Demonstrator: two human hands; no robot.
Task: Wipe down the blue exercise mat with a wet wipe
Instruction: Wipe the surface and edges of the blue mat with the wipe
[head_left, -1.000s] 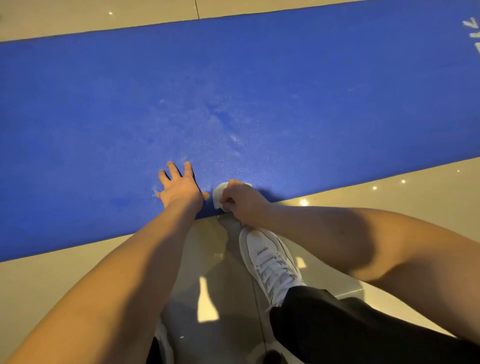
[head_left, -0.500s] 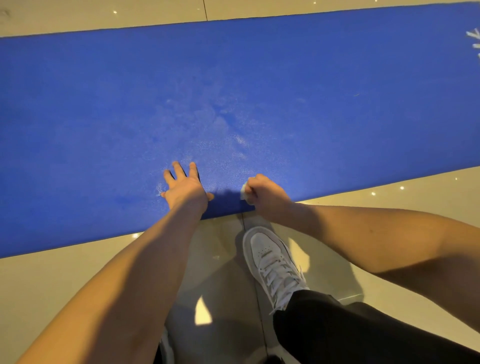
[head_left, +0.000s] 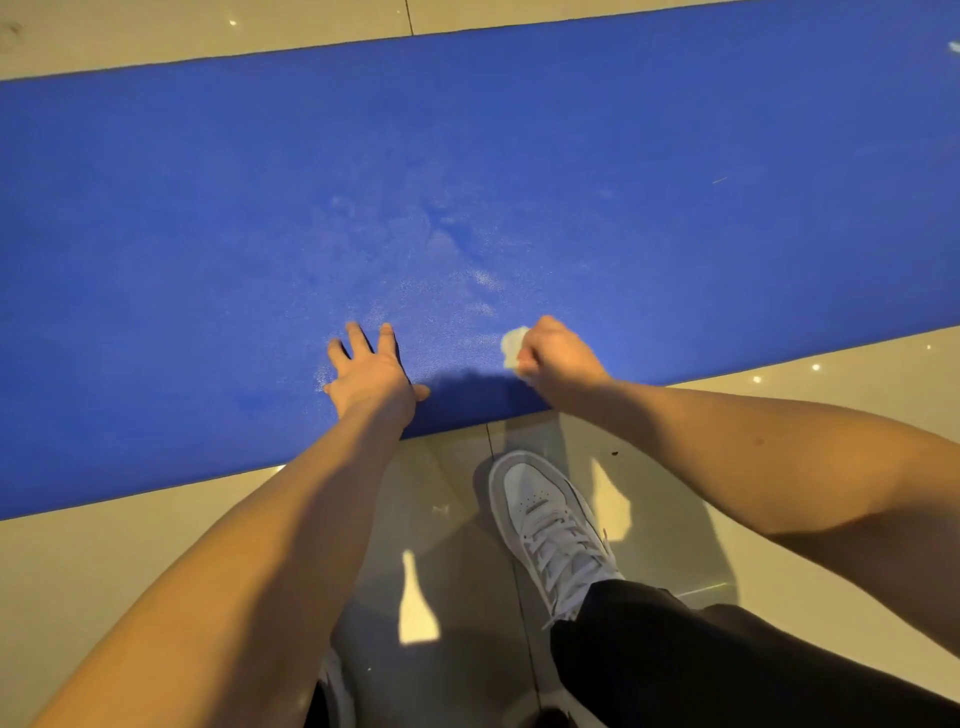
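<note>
The right hand (head_left: 558, 358) is closed around a crumpled white wipe (head_left: 514, 347), which protrudes from the hand's left side and presses on the mat (head_left: 675, 208) near its near edge. The left hand (head_left: 370, 371) lies flat on the mat with fingers spread, palm down, just beside the same edge and apart from the wipe. A dark shadow covers the mat between the two hands. Pale, powdery streaks mark the mat surface beyond both hands. The mat lies flat on a glossy tiled floor (head_left: 156, 519) and spans the view from left to right. A white shoe (head_left: 550, 525) stands on the floor below the right hand, close to the mat edge, not touching it. A black trouser leg (head_left: 701, 660) extends from the shoe toward the lower right.
</note>
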